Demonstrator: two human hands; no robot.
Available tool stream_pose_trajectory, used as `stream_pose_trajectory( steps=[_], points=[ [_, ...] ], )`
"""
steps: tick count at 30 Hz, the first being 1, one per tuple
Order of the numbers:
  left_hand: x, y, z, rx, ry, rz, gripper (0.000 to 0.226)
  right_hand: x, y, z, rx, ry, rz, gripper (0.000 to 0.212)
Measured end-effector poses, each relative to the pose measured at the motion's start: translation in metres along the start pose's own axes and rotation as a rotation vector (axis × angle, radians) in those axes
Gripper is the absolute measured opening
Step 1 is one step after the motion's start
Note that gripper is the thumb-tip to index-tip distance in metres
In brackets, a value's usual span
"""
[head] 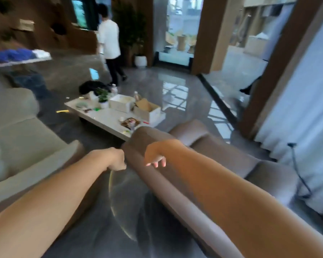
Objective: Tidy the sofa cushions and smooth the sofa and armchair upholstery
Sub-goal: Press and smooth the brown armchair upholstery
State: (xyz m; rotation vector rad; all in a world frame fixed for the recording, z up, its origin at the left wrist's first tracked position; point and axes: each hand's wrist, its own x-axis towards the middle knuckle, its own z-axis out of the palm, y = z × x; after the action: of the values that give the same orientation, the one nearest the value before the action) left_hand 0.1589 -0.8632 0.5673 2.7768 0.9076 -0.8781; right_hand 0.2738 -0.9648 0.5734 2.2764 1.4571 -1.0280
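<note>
A brown armchair (218,155) stands at the right, its near armrest (149,138) running toward me. My left hand (117,159) is curled into a fist against the armrest's outer side; whether it grips the fabric is hidden. My right hand (155,155) hangs over the top of the same armrest, fingers bent downward and apart, holding nothing. A pale green sofa (24,142) stands at the left. The whole view is blurred by motion.
A round glass side table (123,198) sits between sofa and armchair, below my arms. A low white coffee table (106,118) carries boxes, a plant and small items. A person in a white shirt (109,41) walks away at the back. A black cable (298,170) hangs by the curtain.
</note>
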Motion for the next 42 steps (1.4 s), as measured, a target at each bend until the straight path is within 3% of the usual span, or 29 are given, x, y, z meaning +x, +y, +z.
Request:
stream_pose_trajectory(
  steps=[3,6,9,11,15,19,23,32,42],
  points=[
    [0.025,0.104,-0.007,0.008,0.082,0.164,0.053,-0.048,0.112,0.041,0.047,0.107,0.157,0.042],
    [0.043,0.194,0.002,-0.051,0.104,0.428,0.091,-0.085,0.207,0.091,0.088,0.193,0.293,0.053],
    [0.053,0.260,0.028,0.152,0.008,0.619,0.108,-0.114,0.248,0.141,0.286,0.235,0.357,0.076],
    [0.059,0.279,0.047,0.294,0.081,0.700,0.107,-0.118,0.254,0.164,0.389,0.267,0.349,0.088],
    [0.081,0.261,0.059,0.396,0.288,0.834,0.104,-0.099,0.245,0.196,0.513,0.377,0.328,0.097],
    [0.103,0.206,0.048,0.412,0.360,0.756,0.113,-0.068,0.220,0.204,0.505,0.440,0.316,0.100],
    [0.123,0.161,0.038,0.433,0.339,0.731,0.111,-0.037,0.190,0.187,0.427,0.561,0.288,0.094],
    [0.156,0.155,0.055,0.415,0.415,0.860,0.105,0.001,0.181,0.201,0.248,0.710,0.302,0.082],
    [0.129,0.188,0.067,0.390,0.412,0.795,0.105,-0.026,0.206,0.217,0.211,0.717,0.229,0.081]
  ],
)
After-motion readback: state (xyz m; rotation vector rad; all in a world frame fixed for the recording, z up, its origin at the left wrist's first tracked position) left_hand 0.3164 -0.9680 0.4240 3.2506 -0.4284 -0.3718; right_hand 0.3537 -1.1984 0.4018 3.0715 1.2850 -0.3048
